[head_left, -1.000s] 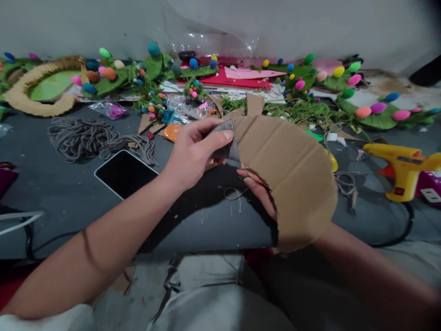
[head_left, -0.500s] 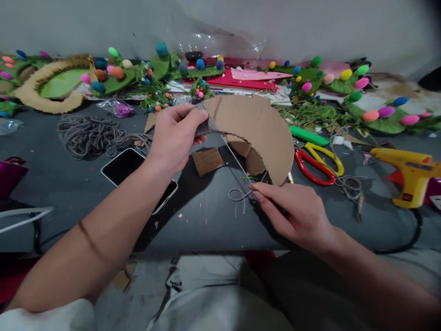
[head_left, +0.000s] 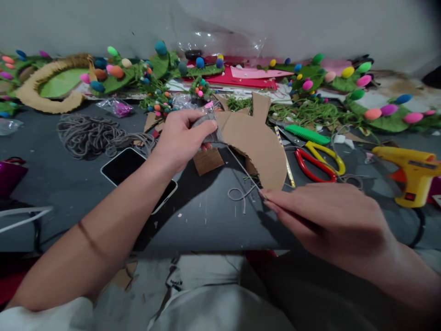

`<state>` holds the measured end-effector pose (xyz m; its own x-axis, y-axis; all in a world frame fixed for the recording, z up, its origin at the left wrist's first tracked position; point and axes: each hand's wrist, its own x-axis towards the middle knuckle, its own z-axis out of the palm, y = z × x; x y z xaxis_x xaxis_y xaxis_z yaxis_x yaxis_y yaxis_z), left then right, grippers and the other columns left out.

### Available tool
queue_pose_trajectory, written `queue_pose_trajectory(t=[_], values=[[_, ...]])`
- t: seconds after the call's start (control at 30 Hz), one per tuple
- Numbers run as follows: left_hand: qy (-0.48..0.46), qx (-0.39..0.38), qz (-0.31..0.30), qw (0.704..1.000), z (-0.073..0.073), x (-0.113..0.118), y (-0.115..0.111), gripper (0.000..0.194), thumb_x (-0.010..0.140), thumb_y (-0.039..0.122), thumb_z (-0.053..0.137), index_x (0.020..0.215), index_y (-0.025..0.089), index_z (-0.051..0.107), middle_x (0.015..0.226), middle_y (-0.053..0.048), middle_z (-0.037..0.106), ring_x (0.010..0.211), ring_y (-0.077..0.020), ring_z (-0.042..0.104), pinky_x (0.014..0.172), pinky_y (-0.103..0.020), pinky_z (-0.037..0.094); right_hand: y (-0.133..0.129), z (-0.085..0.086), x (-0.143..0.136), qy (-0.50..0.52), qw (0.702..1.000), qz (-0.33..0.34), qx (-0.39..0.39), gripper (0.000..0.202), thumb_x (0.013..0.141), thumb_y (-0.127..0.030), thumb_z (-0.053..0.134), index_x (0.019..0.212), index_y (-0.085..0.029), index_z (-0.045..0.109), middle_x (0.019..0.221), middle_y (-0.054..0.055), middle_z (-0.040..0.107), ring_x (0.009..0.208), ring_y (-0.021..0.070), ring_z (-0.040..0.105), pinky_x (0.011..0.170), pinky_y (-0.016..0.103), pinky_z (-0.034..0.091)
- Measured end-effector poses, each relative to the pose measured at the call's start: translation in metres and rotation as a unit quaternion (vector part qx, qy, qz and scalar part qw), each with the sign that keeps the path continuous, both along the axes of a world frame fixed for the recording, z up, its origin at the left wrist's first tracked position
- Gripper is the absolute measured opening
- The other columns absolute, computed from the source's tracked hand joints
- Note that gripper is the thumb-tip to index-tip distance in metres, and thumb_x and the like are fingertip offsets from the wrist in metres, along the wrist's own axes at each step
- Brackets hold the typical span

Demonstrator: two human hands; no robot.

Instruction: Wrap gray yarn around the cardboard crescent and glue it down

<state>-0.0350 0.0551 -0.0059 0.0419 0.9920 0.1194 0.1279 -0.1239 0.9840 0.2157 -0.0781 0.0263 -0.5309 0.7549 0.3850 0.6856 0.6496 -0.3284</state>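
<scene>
My left hand (head_left: 184,138) is closed on the left end of a curved cardboard piece (head_left: 260,140), pinching it where grey cord (head_left: 217,135) is wrapped round it. From that wrapping a single grey strand (head_left: 241,164) runs down to the right, pulled straight. My right hand (head_left: 320,216) pinches the strand between thumb and fingers, near the lower tip of the cardboard. A loose loop of the cord (head_left: 236,194) hangs by the right fingertips. Under the cardboard lies a small brown cardboard square (head_left: 208,161).
A tangled grey cord pile (head_left: 89,135) and a phone (head_left: 124,168) lie left. To the right are red-and-yellow-handled scissors (head_left: 313,168), a green cutter (head_left: 306,134), a pencil (head_left: 287,163) and a yellow glue gun (head_left: 409,170). Felt leaves with coloured balls (head_left: 117,72) line the back.
My right hand has moved right and toward me, drawing the strand longer. The cardboard has tipped and dropped slightly, uncovering the pencil and an upright cardboard strip behind it.
</scene>
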Motion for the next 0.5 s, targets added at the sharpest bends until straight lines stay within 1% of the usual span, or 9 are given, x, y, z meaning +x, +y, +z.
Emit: queue_pose_trajectory(t=[0.07, 0.13, 0.2, 0.27, 0.33, 0.37, 0.43, 0.5], values=[[0.007, -0.009, -0.030, 0.999, -0.001, 0.000, -0.001, 0.016, 0.079, 0.024, 0.072, 0.065, 0.018, 0.068, 0.062, 0.000, 0.060, 0.049, -0.0085, 0.054, 0.045, -0.019, 0.046, 0.003, 0.007, 0.000, 0.006, 1.000, 0.011, 0.026, 0.020, 0.092, -0.021, 0.065, 0.109, -0.030, 0.073, 0.077, -0.004, 0.075, 0.061, 0.0131, 0.066, 0.058, 0.027, 0.044], [0.026, -0.027, -0.070, 0.997, -0.002, 0.000, -0.004, 0.012, 0.079, 0.025, 0.073, 0.070, 0.018, 0.071, 0.064, 0.000, 0.062, 0.050, -0.0086, 0.054, 0.045, -0.019, 0.047, 0.007, 0.015, -0.001, 0.028, 0.999, -0.005, 0.035, 0.016, 0.094, -0.022, 0.064, 0.103, -0.030, 0.073, 0.075, -0.005, 0.075, 0.061, 0.0128, 0.067, 0.057, 0.026, 0.045], [0.056, -0.051, -0.118, 0.990, -0.001, 0.002, -0.009, 0.011, 0.079, 0.027, 0.074, 0.076, 0.018, 0.074, 0.065, -0.001, 0.065, 0.050, -0.0093, 0.056, 0.044, -0.019, 0.047, 0.012, 0.022, -0.002, 0.050, 0.997, -0.049, 0.039, 0.012, 0.093, -0.024, 0.065, 0.097, -0.030, 0.074, 0.077, -0.006, 0.076, 0.061, 0.0121, 0.067, 0.056, 0.025, 0.047], [0.082, -0.072, -0.178, 0.978, 0.002, 0.005, -0.015, 0.013, 0.081, 0.031, 0.074, 0.082, 0.018, 0.076, 0.068, -0.002, 0.067, 0.051, -0.0101, 0.058, 0.044, -0.019, 0.047, 0.016, 0.025, -0.002, 0.084, 0.989, -0.114, 0.051, 0.009, 0.090, -0.027, 0.069, 0.095, -0.028, 0.077, 0.079, -0.005, 0.077, 0.059, 0.0119, 0.066, 0.054, 0.026, 0.048], [0.097, -0.093, -0.244, 0.960, 0.006, 0.008, -0.021, 0.017, 0.083, 0.032, 0.073, 0.089, 0.017, 0.077, 0.073, -0.003, 0.069, 0.052, -0.0106, 0.060, 0.045, -0.019, 0.049, 0.021, 0.024, -0.003, 0.127, 0.975, -0.167, 0.070, 0.009, 0.088, -0.030, 0.071, 0.092, -0.027, 0.079, 0.077, -0.003, 0.076, 0.058, 0.0121, 0.063, 0.053, 0.027, 0.046], [0.101, -0.099, -0.276, 0.951, 0.008, 0.009, -0.024, 0.018, 0.083, 0.033, 0.073, 0.092, 0.017, 0.077, 0.073, -0.003, 0.070, 0.053, -0.0105, 0.060, 0.045, -0.019, 0.049, 0.023, 0.022, -0.003, 0.143, 0.969, -0.184, 0.078, 0.009, 0.088, -0.030, 0.072, 0.090, -0.026, 0.079, 0.075, -0.002, 0.075, 0.058, 0.0121, 0.061, 0.052, 0.028, 0.044], [0.106, -0.106, -0.324, 0.934, 0.012, 0.011, -0.028, 0.019, 0.084, 0.033, 0.073, 0.093, 0.016, 0.078, 0.073, -0.003, 0.070, 0.054, -0.0103, 0.059, 0.046, -0.018, 0.050, 0.029, 0.017, -0.002, 0.158, 0.961, -0.204, 0.094, 0.011, 0.088, -0.030, 0.072, 0.088, -0.022, 0.080, 0.070, 0.000, 0.072, 0.057, 0.0120, 0.058, 0.051, 0.028, 0.041], [0.109, -0.107, -0.351, 0.924, 0.016, 0.011, -0.031, 0.019, 0.085, 0.032, 0.074, 0.094, 0.016, 0.078, 0.073, -0.003, 0.070, 0.053, -0.0097, 0.058, 0.047, -0.018, 0.050, 0.034, 0.011, 0.000, 0.158, 0.959, -0.211, 0.105, 0.013, 0.088, -0.030, 0.072, 0.088, -0.020, 0.080, 0.066, 0.001, 0.070, 0.056, 0.0114, 0.055, 0.052, 0.028, 0.038]])
